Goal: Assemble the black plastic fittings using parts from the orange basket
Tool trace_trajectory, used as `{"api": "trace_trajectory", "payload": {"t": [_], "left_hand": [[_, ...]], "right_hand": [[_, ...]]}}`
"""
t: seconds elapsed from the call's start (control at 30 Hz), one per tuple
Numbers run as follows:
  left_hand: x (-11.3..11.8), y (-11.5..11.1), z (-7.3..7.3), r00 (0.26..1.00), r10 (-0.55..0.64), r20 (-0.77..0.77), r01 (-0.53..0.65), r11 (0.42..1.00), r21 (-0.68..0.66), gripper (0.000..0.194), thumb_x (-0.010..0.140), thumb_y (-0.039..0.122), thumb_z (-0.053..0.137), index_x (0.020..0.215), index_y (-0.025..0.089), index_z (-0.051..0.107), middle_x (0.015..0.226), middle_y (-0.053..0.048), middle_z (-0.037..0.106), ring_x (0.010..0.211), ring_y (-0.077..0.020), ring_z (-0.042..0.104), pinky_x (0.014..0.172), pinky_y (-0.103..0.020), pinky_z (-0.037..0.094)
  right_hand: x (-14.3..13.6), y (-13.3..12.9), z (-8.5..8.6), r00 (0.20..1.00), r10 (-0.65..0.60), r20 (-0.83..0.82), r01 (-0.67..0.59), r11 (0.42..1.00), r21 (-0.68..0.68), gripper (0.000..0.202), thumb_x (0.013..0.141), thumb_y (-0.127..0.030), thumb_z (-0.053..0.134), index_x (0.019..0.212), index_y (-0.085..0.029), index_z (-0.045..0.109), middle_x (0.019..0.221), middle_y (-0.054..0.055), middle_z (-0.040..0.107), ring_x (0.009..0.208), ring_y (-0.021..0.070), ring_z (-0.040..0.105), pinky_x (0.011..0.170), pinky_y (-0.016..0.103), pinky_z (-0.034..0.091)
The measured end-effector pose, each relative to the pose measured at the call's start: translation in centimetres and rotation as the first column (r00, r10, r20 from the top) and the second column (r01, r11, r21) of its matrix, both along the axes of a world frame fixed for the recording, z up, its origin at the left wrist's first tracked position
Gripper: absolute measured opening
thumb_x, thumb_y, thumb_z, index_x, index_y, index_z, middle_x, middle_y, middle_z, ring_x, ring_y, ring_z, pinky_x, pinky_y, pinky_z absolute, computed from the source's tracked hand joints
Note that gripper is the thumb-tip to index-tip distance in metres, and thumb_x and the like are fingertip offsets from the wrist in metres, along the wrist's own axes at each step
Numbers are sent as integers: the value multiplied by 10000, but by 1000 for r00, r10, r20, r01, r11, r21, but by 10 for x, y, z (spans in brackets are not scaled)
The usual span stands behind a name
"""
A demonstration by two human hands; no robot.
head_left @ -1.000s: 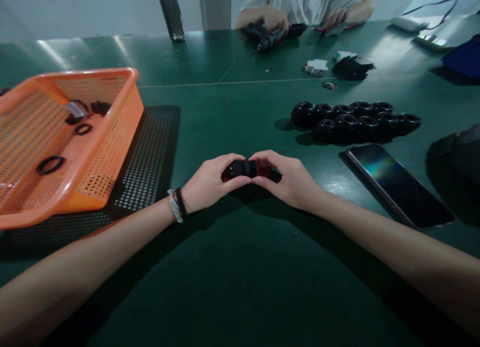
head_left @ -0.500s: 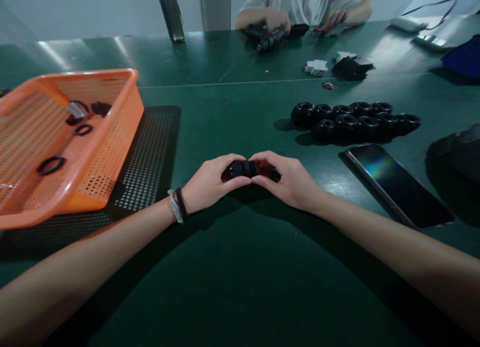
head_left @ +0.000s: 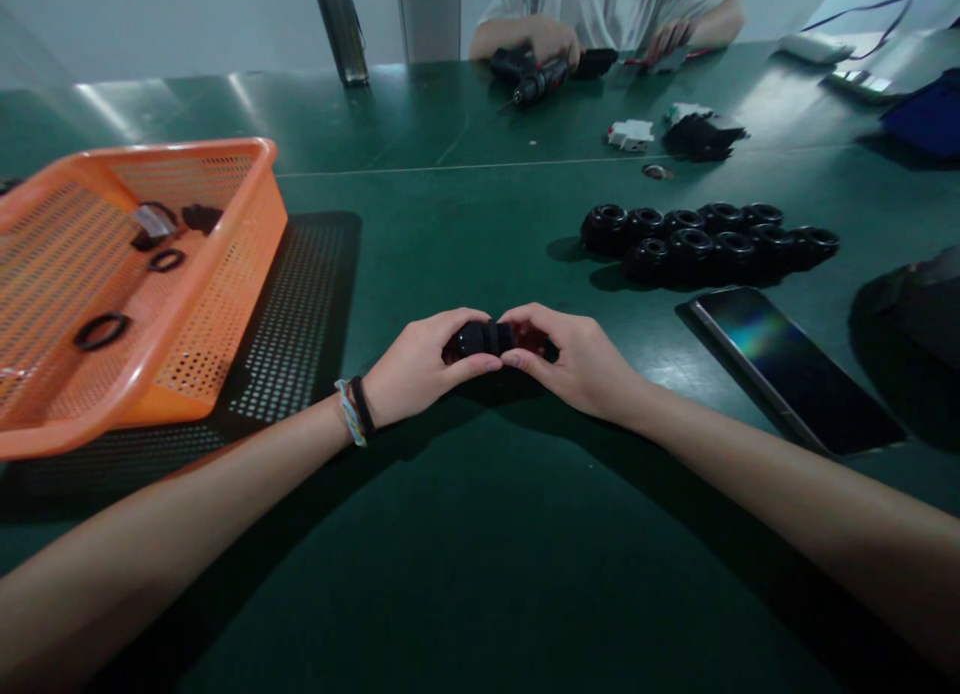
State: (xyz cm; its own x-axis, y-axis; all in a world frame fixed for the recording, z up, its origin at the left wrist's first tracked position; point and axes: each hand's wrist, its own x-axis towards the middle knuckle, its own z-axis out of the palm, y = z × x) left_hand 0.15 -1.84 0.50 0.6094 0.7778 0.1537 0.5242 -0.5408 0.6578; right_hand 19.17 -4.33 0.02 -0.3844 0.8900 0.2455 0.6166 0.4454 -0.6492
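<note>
A small black cylindrical part (head_left: 474, 340) is held between my two hands, just above the green table (head_left: 480, 534). My left hand (head_left: 427, 362) grips its left end between thumb and fingers. At the other end, my right hand (head_left: 568, 357) pinches the part, its thumb tip and fingertips close to those of the left. A raised black ring shows around the part near the fingertips. The far side of the part is hidden by my fingers.
An orange basket (head_left: 240, 264) with black rings stands at left. Several black round parts (head_left: 690, 244) sit in rows at right, beside a phone (head_left: 799, 369). Across the table, a person's hand rests by a power drill (head_left: 536, 79). A bottle (head_left: 341, 29) stands at the back.
</note>
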Motion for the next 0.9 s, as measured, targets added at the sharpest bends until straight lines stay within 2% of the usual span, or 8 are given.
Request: {"api": "trace_trajectory", "payload": {"t": [0.5,0.63,0.77,0.9], "left_hand": [[1,0,1,1000,-14,7,14,1000,6,314,796,387,581,1009,156,592,922,-41,649,790,-171,590,675,-260,449],[0,0,1,1000,-11,13,11,1000,-1,304,804,379,564,1004,152,589,896,-33,644,761,-160,580,651,-249,434],[0,0,1,999,0,44,1,1000,-17,305,817,371,542,1015,144,586,842,-18,636,690,-138,559,600,-229,407],[0,0,0,998,-4,67,5,1000,-16,307,815,372,549,1007,136,589,842,-18,634,695,-136,554,600,-226,402]], "right_hand": [[0,1,0,1000,15,25,-15,1000,-5,163,835,-308,531,870,-155,575,745,30,631,626,135,540,557,246,383],[0,-1,0,1000,22,-11,-21,999,34,176,835,-314,524,918,-161,554,761,30,617,634,137,543,560,252,410],[1,-2,-3,994,67,-86,-56,991,119,249,793,-248,559,1025,-175,504,846,35,610,688,137,562,626,272,464],[1,-2,-5,994,59,-89,-47,990,131,249,770,-187,570,1011,-191,506,857,29,611,712,141,571,656,285,479]]}}
